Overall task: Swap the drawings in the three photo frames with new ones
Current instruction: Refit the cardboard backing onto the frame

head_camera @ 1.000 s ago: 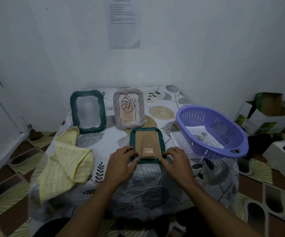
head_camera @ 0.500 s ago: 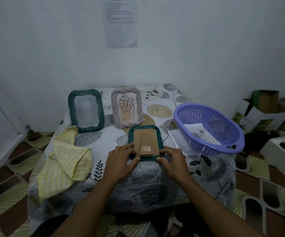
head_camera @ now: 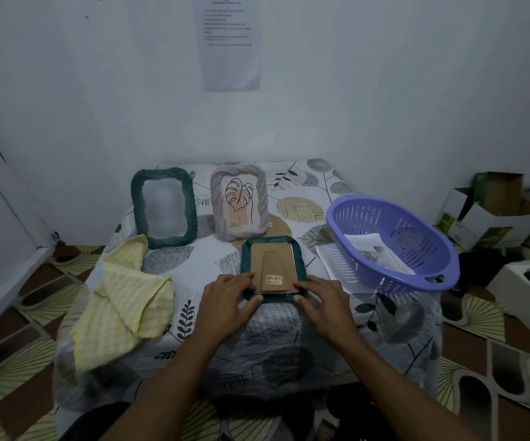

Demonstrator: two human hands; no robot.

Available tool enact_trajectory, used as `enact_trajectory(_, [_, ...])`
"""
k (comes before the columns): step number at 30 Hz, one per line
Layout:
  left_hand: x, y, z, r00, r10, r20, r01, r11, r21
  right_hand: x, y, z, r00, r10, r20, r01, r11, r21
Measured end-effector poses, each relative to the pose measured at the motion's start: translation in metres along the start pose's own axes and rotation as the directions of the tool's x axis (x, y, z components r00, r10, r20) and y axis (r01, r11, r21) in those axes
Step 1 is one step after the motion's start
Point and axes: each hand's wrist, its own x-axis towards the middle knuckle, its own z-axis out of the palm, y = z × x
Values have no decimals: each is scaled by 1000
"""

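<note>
A yellow cloth (head_camera: 123, 300) lies crumpled at the left; beyond it a green frame (head_camera: 162, 173) stands against the wall, its glass too blurred to read; the left hand (head_camera: 228, 300) rests nearly straight fingers on the near-left corner of the face-down frame (head_camera: 245, 265), thumb at its near rim; that frame lies flat at the table's middle, long axis running near to far, directly beyond both hands and equally close to each; its brown backing (head_camera: 273, 262) probably has to lift out next; just behind stands a grey frame (head_camera: 262, 202) holding a leaf drawing (head_camera: 238, 198); the right hand (head_camera: 324, 303) mirrors the left, fingers flat at the near-right corner, grasping nothing plainly; at the right a purple basket (head_camera: 416, 230) holds loose drawings (head_camera: 373, 253).
</note>
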Motion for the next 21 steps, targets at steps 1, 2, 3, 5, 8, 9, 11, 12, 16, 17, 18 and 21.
enact_trajectory(1, [0,0,0,1000,-2,1,2,1000,1,1,0,-1,1000,3,7,-3,1000,-15])
enact_trajectory(2, [0,0,0,1000,-4,1,4,1000,0,1,0,-1,1000,4,13,-4,1000,-29])
enact_trajectory(3, [0,0,0,1000,-6,2,6,1000,-1,2,0,-1,1000,8,21,-7,999,-34])
enact_trajectory(5, [0,1,-1,1000,-7,3,7,1000,-2,3,-2,-2,1000,4,23,-4,999,-35])
enact_trajectory(8, [0,2,-2,1000,-7,2,7,1000,-5,4,-3,-3,1000,0,24,1,999,-42])
enact_trajectory(9, [0,2,-2,1000,-6,1,6,1000,-6,4,-3,-3,1000,-1,22,2,999,-43])
enact_trajectory(11, [0,2,-2,1000,-9,0,9,1000,-9,4,-3,-3,1000,4,11,-4,999,-43])
enact_trajectory(12, [1,2,-1,1000,-10,2,10,1000,-11,4,-3,-3,1000,9,3,-9,999,-39])
enact_trajectory(16, [1,0,1,1000,-2,0,2,1000,1,4,-3,-3,1000,25,8,-25,999,-24])
enact_trajectory(17, [1,0,0,1000,-4,0,4,1000,4,5,-3,-4,1000,27,14,-27,999,-19])
enact_trajectory(18, [1,0,0,1000,-9,5,9,1000,11,5,-2,-4,999,30,19,-29,999,-17])
enact_trajectory(21, [1,5,-1,999,-18,39,16,999,47,6,-3,-5,999,35,29,-35,999,-13])
